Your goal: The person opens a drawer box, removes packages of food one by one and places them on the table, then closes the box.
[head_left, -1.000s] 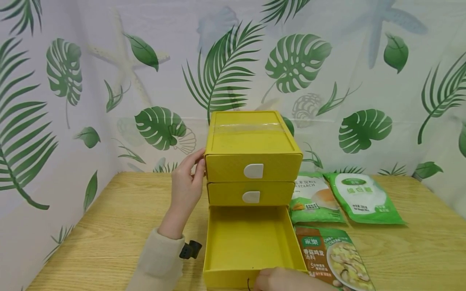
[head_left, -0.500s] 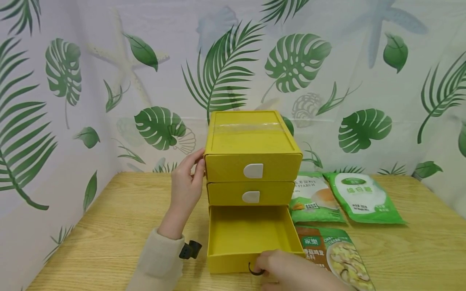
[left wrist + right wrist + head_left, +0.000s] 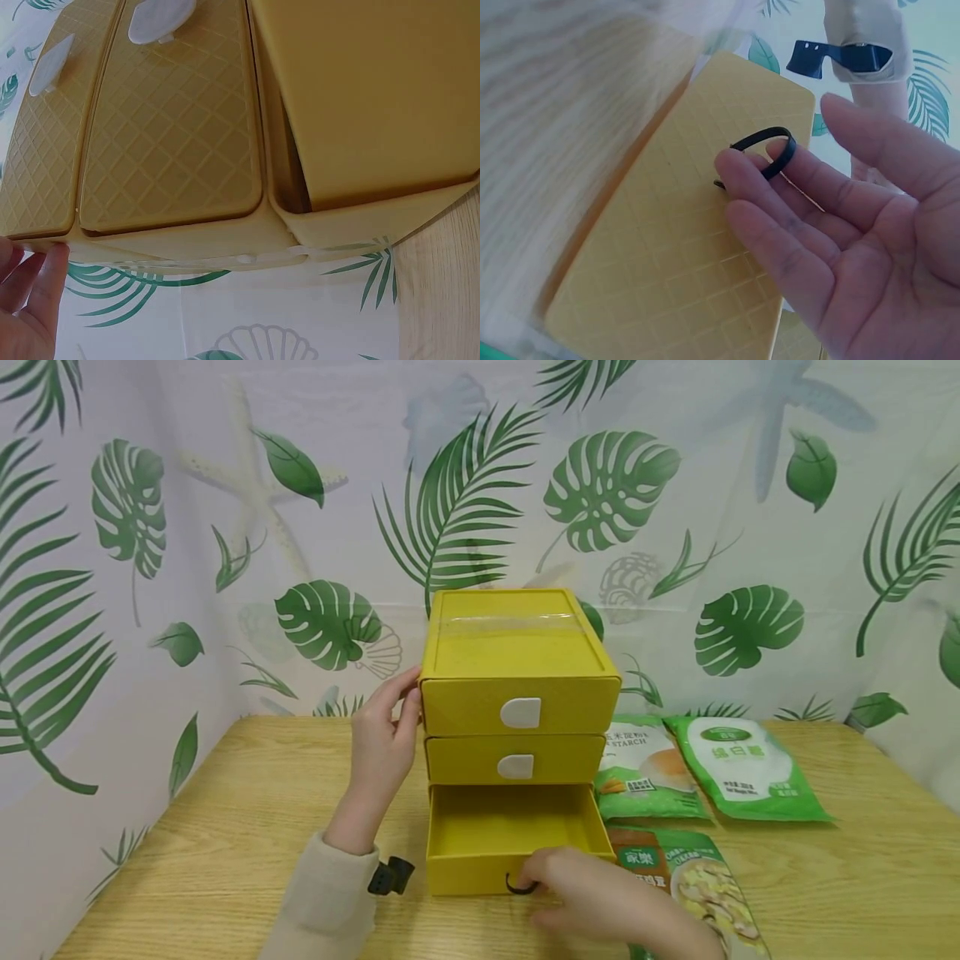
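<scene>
A yellow drawer cabinet (image 3: 517,647) stands on the table, its bottom drawer (image 3: 510,827) pulled partly out and bare inside. My left hand (image 3: 382,743) rests its fingers against the cabinet's upper left side; in the left wrist view this hand (image 3: 34,304) touches the edge near the top drawer. At the bottom drawer's front is my right hand (image 3: 581,893), fingertips against the panel beside a black loop handle (image 3: 519,887). From the right wrist view, the fingers of this hand (image 3: 840,232) are loosely bent, with the black loop (image 3: 781,154) around the fingertips and the thumb apart.
Right of the cabinet lie a starch bag (image 3: 645,768), a green-and-white bag (image 3: 750,768) and a brown-and-green soup mix packet (image 3: 712,885). The two upper drawers, with white tabs (image 3: 521,712), are closed. A leaf-patterned backdrop (image 3: 480,485) stands behind the table (image 3: 225,860).
The bottom drawer has slid inward, toward the cabinet, with my right hand moving forward at its front. My left hand has stayed at the cabinet's side.
</scene>
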The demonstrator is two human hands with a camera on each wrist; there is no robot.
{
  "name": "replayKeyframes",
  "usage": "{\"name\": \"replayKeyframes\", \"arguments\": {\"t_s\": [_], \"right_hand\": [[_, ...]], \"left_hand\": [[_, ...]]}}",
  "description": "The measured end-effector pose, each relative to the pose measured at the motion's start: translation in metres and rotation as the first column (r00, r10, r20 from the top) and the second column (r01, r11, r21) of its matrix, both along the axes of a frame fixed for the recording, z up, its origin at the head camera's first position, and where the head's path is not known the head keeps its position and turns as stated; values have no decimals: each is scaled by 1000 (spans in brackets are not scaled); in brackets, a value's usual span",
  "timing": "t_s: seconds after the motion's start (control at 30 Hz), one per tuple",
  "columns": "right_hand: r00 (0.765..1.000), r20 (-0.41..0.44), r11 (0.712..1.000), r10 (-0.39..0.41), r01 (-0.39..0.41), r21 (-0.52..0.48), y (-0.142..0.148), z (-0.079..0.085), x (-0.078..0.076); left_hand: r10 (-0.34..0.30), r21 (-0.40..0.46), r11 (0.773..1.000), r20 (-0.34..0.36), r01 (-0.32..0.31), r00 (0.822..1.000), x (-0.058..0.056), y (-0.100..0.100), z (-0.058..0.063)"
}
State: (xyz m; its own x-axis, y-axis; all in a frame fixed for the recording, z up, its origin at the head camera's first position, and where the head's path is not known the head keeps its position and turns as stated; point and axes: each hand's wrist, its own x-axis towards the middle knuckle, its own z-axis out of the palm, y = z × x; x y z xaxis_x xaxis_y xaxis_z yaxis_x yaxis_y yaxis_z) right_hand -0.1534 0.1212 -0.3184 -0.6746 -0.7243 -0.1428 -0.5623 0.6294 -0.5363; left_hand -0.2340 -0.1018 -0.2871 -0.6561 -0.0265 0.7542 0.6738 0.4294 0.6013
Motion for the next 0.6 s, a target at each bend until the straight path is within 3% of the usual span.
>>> {"name": "replayKeyframes", "arguments": {"t_s": [0.13,0.33,0.47,0.6], "right_hand": [[1000,16,1000,-9,9,-3,0,1,-5],[998,-57,1000,-18,18,-6,0,4,-10],[998,-25,998,-53,52,-34,1,5,-13],[998,-59,998,-37,35,-42,-1,2,-17]], "left_hand": [[4,-7,1000,-6,-4,1000,0,-1,0],[10,4,1000,-33,-10,999,-1,-1,0],[-10,7,1000,-23,11,1000,-2,1,1],[1,6,1000,-19,0,1000,0,0,1]]}}
